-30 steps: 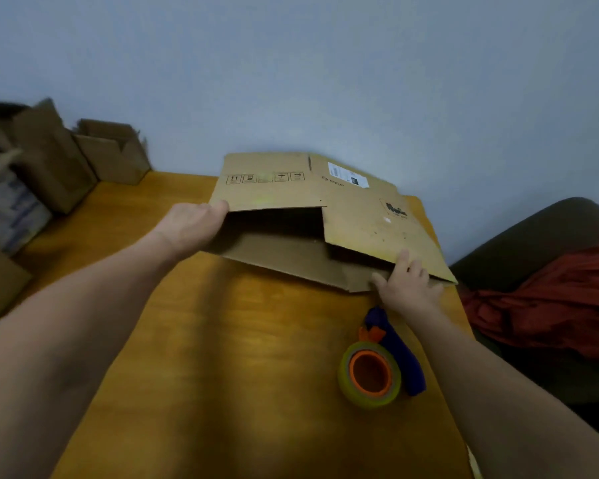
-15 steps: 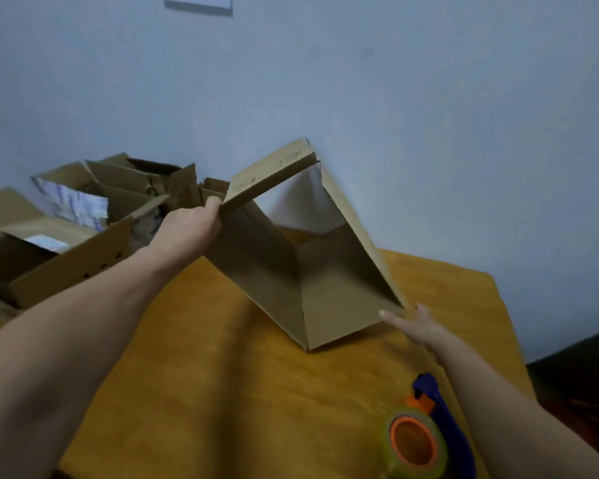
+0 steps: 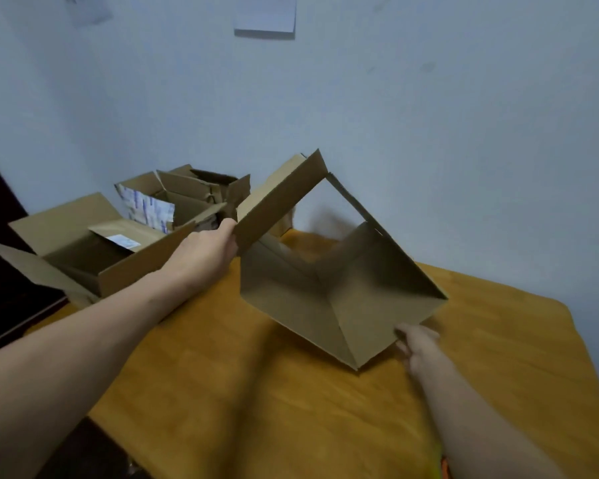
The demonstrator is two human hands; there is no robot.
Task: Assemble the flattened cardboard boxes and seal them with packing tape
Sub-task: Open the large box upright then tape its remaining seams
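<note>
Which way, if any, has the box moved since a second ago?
Yes: upward. The box lay flat on the table; now the left hand holds its top edge raised, opened.

head-worn view, angled down, close over table [image 3: 498,340]

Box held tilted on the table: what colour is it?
The box is plain brown cardboard, seen best in the head view.

Fingers of the left hand [image 3: 204,252] lie concealed behind the box [image 3: 325,299] flap, the right hand [image 3: 417,344] is motion-blurred, grip indeterminate, and an orange-yellow object [image 3: 444,469] is cropped by the bottom edge.
</note>
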